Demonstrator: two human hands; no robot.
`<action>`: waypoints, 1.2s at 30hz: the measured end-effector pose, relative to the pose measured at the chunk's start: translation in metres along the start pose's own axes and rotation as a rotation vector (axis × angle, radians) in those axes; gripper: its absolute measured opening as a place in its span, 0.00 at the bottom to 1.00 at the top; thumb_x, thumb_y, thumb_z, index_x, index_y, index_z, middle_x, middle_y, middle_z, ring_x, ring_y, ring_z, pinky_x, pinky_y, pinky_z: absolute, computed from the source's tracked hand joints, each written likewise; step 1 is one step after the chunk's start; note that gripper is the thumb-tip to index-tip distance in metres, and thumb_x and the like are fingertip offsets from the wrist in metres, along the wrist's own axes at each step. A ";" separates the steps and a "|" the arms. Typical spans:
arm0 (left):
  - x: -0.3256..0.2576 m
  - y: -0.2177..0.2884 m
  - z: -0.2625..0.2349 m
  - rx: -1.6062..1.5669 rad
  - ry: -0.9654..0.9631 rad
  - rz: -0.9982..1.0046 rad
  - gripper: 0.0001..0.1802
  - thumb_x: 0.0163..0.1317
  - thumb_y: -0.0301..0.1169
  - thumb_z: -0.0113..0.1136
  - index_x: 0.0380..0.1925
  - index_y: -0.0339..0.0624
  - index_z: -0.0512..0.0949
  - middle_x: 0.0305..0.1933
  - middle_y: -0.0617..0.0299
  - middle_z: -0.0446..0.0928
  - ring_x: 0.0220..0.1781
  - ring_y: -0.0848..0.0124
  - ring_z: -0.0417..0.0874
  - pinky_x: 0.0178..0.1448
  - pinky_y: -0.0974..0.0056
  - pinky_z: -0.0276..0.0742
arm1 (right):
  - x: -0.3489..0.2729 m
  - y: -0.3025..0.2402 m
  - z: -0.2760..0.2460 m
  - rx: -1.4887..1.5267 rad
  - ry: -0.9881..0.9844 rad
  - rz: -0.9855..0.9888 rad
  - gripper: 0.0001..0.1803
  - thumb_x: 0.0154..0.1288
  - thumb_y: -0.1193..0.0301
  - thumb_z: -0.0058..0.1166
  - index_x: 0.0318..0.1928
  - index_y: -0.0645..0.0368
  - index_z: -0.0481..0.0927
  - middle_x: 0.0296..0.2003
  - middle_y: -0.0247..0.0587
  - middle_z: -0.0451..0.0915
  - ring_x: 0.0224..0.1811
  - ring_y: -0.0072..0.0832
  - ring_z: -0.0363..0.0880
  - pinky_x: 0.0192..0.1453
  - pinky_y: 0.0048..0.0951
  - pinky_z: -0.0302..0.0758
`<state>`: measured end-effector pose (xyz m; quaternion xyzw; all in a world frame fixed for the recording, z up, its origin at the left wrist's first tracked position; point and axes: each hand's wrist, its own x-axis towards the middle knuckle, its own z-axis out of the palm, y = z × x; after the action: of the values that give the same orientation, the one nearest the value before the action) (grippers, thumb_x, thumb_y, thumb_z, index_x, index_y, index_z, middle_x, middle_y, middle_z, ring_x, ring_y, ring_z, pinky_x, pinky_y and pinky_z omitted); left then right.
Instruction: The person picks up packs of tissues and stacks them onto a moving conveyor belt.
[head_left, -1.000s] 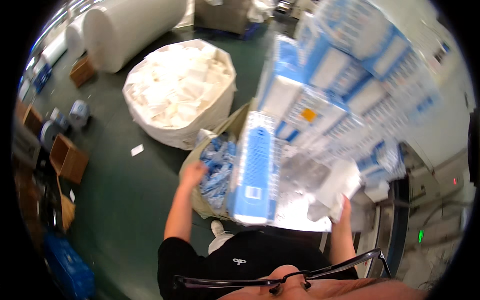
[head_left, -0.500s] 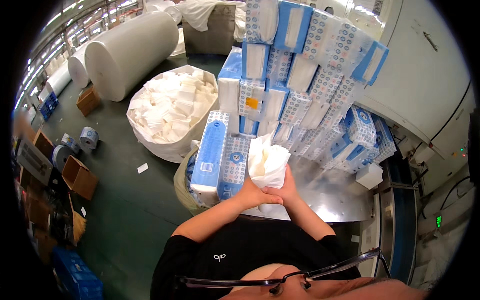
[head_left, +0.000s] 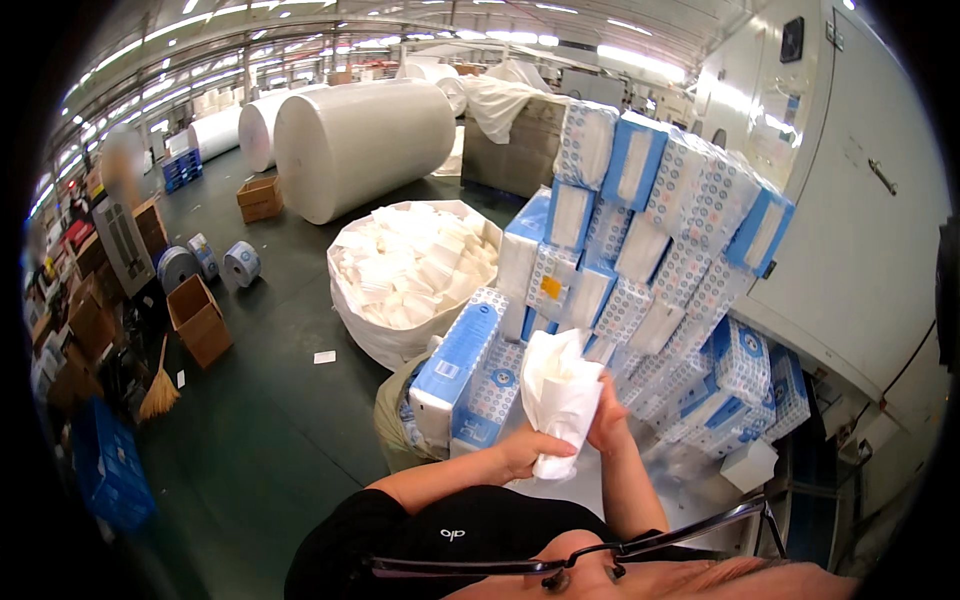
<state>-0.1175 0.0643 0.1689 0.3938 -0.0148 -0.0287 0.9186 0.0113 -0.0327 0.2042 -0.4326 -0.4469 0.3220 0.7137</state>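
A crumpled bundle of white tissue paper (head_left: 560,385) stands upright in front of my chest, its top folded and loose. My left hand (head_left: 530,452) grips its lower end, thumb across the front. At the bundle's right side is my right hand (head_left: 608,422), open, with fingers stretched upward and thumb apart; part of it is hidden behind the paper. Just beyond my hands rises a tall stack of blue-and-white tissue packs (head_left: 640,255). To the left of the bundle, a blue pack (head_left: 457,350) stands beside a patterned pack (head_left: 492,395).
A large white sack (head_left: 375,325) full of loose tissue pieces stands beyond the packs. Big white paper rolls (head_left: 365,145) lie behind it. Cardboard boxes (head_left: 200,320), a broom (head_left: 160,388) and a blue crate (head_left: 110,465) are at left. A machine cabinet (head_left: 850,220) borders the right.
The view has tilted up, so the scene sits lower and further right. My hands, earlier clasped together under the tissue bundle, are now apart; the left grips it, the right has opened beside it.
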 end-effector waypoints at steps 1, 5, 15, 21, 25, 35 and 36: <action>-0.003 0.002 0.006 -0.104 -0.160 -0.066 0.28 0.49 0.24 0.66 0.54 0.40 0.72 0.42 0.58 0.77 0.42 0.66 0.80 0.49 0.63 0.76 | 0.005 0.005 -0.004 0.333 -0.010 -0.103 0.53 0.48 0.26 0.49 0.70 0.39 0.59 0.74 0.51 0.44 0.72 0.59 0.50 0.68 0.65 0.57; -0.011 -0.004 0.034 -0.611 -0.543 -0.215 0.31 0.49 0.29 0.64 0.54 0.41 0.65 0.40 0.61 0.69 0.39 0.69 0.73 0.42 0.65 0.74 | 0.021 -0.007 0.054 0.952 -0.277 0.094 0.53 0.43 0.36 0.65 0.71 0.28 0.57 0.71 0.53 0.52 0.66 0.69 0.56 0.61 0.68 0.65; -0.020 0.039 0.026 -0.180 -0.516 -0.099 0.34 0.45 0.31 0.73 0.51 0.41 0.67 0.40 0.63 0.70 0.40 0.74 0.73 0.40 0.70 0.72 | 0.029 -0.037 0.035 0.597 -0.278 -0.258 0.23 0.47 0.82 0.65 0.41 0.50 0.70 0.42 0.38 0.65 0.49 0.48 0.74 0.52 0.53 0.77; -0.027 0.076 0.017 0.552 -0.183 0.205 0.41 0.38 0.38 0.79 0.54 0.42 0.69 0.44 0.62 0.74 0.45 0.67 0.77 0.52 0.63 0.73 | 0.039 -0.055 0.046 0.273 -0.107 -0.163 0.21 0.47 0.83 0.61 0.38 0.52 0.67 0.40 0.38 0.66 0.44 0.44 0.77 0.47 0.49 0.79; -0.011 0.092 -0.013 1.013 0.031 0.306 0.40 0.40 0.40 0.78 0.54 0.41 0.70 0.47 0.57 0.77 0.49 0.61 0.79 0.56 0.60 0.72 | 0.064 -0.038 0.057 -0.325 0.133 -0.319 0.19 0.47 0.82 0.63 0.35 0.54 0.66 0.36 0.38 0.68 0.39 0.29 0.72 0.46 0.30 0.71; 0.027 0.172 -0.047 1.227 0.310 0.519 0.30 0.48 0.34 0.71 0.52 0.42 0.70 0.50 0.50 0.78 0.53 0.55 0.80 0.56 0.57 0.74 | 0.155 0.009 0.096 -0.761 0.666 -0.823 0.17 0.51 0.78 0.65 0.35 0.55 0.69 0.36 0.39 0.71 0.40 0.30 0.71 0.50 0.30 0.69; 0.029 0.176 -0.051 1.232 0.314 0.564 0.29 0.49 0.33 0.71 0.51 0.42 0.70 0.50 0.49 0.78 0.53 0.55 0.80 0.56 0.57 0.74 | 0.160 0.013 0.098 -0.759 0.696 -0.824 0.17 0.51 0.78 0.65 0.36 0.56 0.69 0.36 0.39 0.71 0.40 0.30 0.71 0.51 0.30 0.69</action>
<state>-0.0784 0.2207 0.2610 0.8241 0.0028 0.2819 0.4912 -0.0165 0.1406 0.2726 -0.5264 -0.4015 -0.3163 0.6794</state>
